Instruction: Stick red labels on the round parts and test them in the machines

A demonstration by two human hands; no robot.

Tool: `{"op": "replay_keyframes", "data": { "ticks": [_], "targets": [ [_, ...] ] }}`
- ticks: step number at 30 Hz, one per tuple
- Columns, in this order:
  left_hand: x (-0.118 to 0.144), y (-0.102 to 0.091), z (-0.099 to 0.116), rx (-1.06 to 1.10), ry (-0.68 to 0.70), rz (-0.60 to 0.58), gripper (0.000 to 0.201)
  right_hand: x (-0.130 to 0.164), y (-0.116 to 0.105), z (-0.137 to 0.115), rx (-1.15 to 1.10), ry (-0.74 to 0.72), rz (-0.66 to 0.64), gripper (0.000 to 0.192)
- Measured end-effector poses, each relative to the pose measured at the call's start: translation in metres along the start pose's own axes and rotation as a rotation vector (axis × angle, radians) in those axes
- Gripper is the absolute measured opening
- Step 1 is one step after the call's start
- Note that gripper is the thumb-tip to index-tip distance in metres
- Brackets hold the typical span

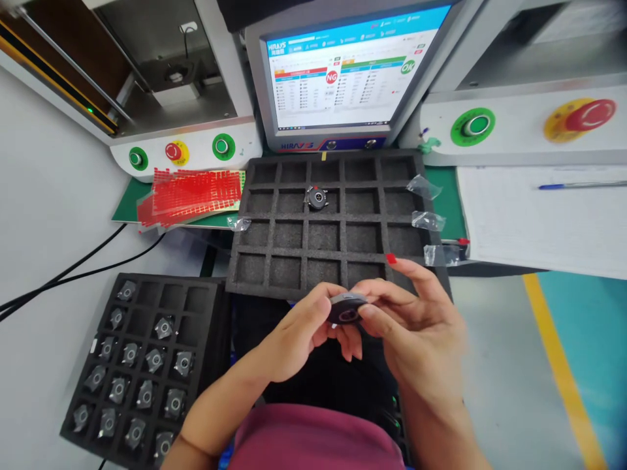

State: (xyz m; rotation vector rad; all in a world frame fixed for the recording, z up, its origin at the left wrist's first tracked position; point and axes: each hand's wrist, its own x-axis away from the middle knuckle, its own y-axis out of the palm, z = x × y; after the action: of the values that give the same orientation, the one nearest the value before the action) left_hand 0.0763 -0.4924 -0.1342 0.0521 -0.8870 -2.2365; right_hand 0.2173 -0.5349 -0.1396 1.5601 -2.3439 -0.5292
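Note:
Between both hands, over the near edge of the foam tray, is a round dark smartwatch body (pixel 347 308), tilted with its sensor back partly showing. My left hand (pixel 306 326) grips its left side. My right hand (pixel 416 320) pinches the right side with thumb and fingers. One raised right finger carries a small red sticker (pixel 390 259) at its tip. Another smartwatch body (pixel 318 197) with a red spot on its edge lies in a compartment of the black foam tray (pixel 304 261).
At lower left, a second foam tray (pixel 196 339) holds several wrapped watch bodies. Red sticker sheets (pixel 196 192) lie left of the main tray. Behind stands a monitor (pixel 353 78) showing NG and OK, between machines with buttons. A pen (pixel 582 186) rests on paper (pixel 533 222) at right.

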Motion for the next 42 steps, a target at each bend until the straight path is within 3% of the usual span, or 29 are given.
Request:
{"op": "replay_keyframes", "data": {
  "ticks": [6, 9, 11, 14, 17, 23, 29, 42],
  "targets": [
    [-0.003, 0.002, -0.003, 0.095, -0.031, 0.071, 0.046, -0.001, 0.001, 0.006, 0.182, -0.104, 0.097, 0.042],
    [-0.002, 0.005, -0.002, 0.077, -0.043, 0.129, 0.053, 0.004, 0.003, 0.006, 0.353, -0.314, 0.205, 0.031],
    [0.001, 0.008, -0.002, 0.004, -0.016, 0.188, 0.057, 0.009, 0.003, 0.004, 0.416, -0.411, 0.2, 0.021],
    [0.008, 0.014, 0.0, -0.231, 0.046, 0.273, 0.057, 0.016, 0.005, 0.0, 0.364, -0.269, 0.022, 0.017],
    [0.013, 0.019, 0.004, -0.478, 0.083, 0.282, 0.056, 0.018, 0.008, -0.003, 0.26, -0.132, -0.088, 0.016],
    [0.015, 0.021, 0.008, -0.734, 0.213, 0.204, 0.057, 0.017, 0.013, -0.005, 0.197, -0.045, -0.104, 0.014],
    [0.016, 0.022, 0.008, -0.799, 0.204, 0.209, 0.055, 0.02, 0.017, -0.009, 0.175, 0.015, -0.084, 0.014],
    [0.018, 0.017, 0.001, -0.934, 0.352, 0.195, 0.054, 0.021, 0.023, -0.006, 0.125, 0.098, -0.053, 0.017]
  ]
}}
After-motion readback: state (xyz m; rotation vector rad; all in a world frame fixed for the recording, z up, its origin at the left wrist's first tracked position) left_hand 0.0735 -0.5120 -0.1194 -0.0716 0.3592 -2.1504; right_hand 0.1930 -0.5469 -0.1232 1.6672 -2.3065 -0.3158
